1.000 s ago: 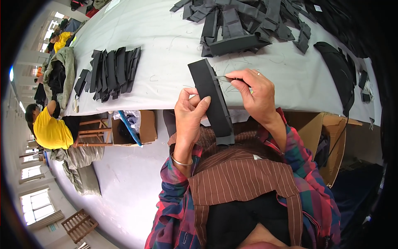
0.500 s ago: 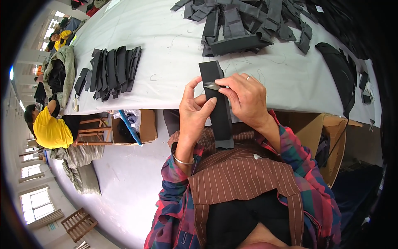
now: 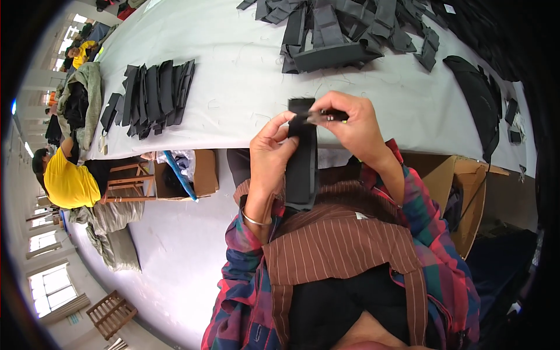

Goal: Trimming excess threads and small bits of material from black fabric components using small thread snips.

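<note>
The left hand (image 3: 273,156) grips the long black fabric strip (image 3: 302,160) along its left edge, thumb and fingers closed on it near the top. The right hand (image 3: 352,125) is closed around a small pair of snips (image 3: 326,116), its dark blades lying across the upper end of the strip. The strip hangs upright in front of the person's chest, its top just over the near edge of the white table (image 3: 233,87) and its lower end down against the brown striped apron (image 3: 344,251).

A second ago the right hand was out to the right of the strip, holding the snips clear of it, and the strip leaned to the left. Half a second ago the two hands had come together at the strip's top. Now they remain close together, the strip stands straighter, and the snips sit a little higher on it, right at the top end.

On the table, a fanned stack of black pieces (image 3: 151,96) lies to the left and a bigger heap of black straps (image 3: 350,29) lies at the far side, both where they were. A person in a yellow shirt (image 3: 70,184) sits at the far left, beside an open cardboard box (image 3: 201,172)
</note>
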Available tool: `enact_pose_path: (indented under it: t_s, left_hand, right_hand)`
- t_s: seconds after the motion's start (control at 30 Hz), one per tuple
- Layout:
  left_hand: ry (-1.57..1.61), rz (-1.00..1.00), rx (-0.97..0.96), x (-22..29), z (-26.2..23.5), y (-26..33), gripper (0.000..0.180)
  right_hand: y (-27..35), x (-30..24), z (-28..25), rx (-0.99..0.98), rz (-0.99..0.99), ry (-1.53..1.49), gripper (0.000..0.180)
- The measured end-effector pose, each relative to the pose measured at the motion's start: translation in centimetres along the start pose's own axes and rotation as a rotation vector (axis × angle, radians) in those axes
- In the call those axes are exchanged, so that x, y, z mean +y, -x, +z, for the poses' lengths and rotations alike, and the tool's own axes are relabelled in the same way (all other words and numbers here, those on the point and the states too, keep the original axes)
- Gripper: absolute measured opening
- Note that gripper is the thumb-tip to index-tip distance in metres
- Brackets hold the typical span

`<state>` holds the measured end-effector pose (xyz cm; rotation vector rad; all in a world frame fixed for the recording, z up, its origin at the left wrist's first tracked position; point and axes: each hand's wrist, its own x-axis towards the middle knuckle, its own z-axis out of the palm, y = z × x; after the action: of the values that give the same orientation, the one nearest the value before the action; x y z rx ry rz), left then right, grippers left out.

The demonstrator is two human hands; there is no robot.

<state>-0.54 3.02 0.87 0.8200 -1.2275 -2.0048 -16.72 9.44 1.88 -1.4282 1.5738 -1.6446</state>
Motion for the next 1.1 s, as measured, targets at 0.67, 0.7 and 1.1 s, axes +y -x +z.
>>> enact_pose_path:
  t_s: [0.67, 0.7, 1.1]
  left_hand:
    - [0.047, 0.123, 0.043, 0.8, -0.6, -0.4, 0.035]
    - [0.057, 0.113, 0.036, 1.0, -0.4, -0.4, 0.036]
    - [0.083, 0.09, 0.055, 0.5, -0.4, -0.6, 0.037]
  right_hand:
    - [1.5, -1.4, -0.8, -0.089, -0.202, 0.337, 0.022]
    - [1.5, -1.2, -0.8, -0.108, -0.25, 0.409, 0.022]
    - [2.2, -1.0, 0.0, -0.123, -0.299, 0.51, 0.015]
